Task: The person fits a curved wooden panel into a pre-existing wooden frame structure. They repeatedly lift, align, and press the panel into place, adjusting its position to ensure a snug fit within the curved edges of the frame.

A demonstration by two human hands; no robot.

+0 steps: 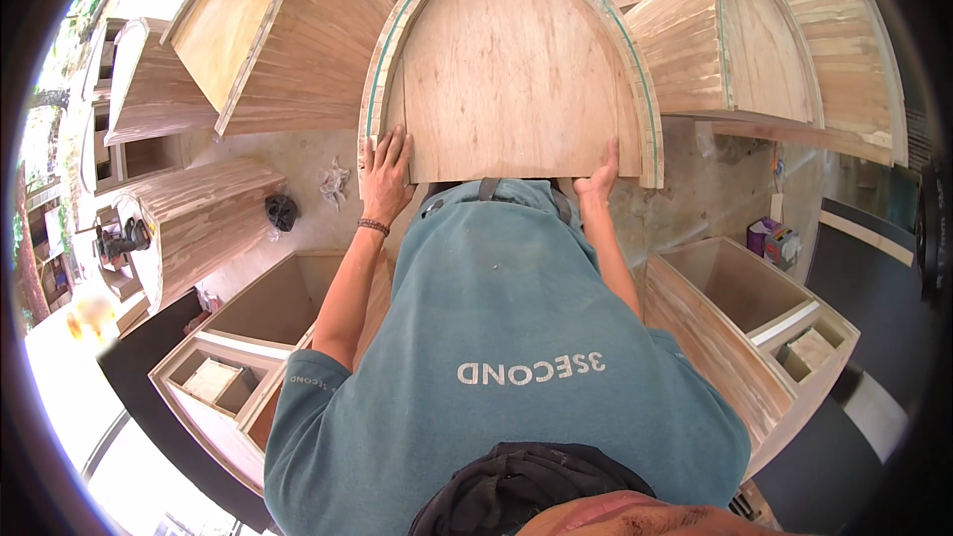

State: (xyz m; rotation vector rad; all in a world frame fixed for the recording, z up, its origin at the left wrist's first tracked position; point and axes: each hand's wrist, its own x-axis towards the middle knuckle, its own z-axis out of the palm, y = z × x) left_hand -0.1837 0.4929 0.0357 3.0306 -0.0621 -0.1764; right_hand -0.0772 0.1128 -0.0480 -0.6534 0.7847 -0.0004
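In front of me is a boat-shaped wooden piece (518, 69) with a pointed arch, a flat pale plywood face and a layered rim with a green line. My left hand (387, 177) lies on its lower left corner, fingers spread flat over the rim and face. At the lower right edge, my right hand (598, 179) holds on with one digit stretched up along the face; the other fingers curl in at the edge and are partly hidden. A dark braided band (373, 226) circles my left wrist.
Similar boat-shaped pieces stand at the left (308, 40) and right (764, 50). One more lies at the left (204, 218). Open wooden cabinets flank me, left (268, 303) and right (749, 288). A black bag (282, 211) and small boxes (774, 241) are on the floor.
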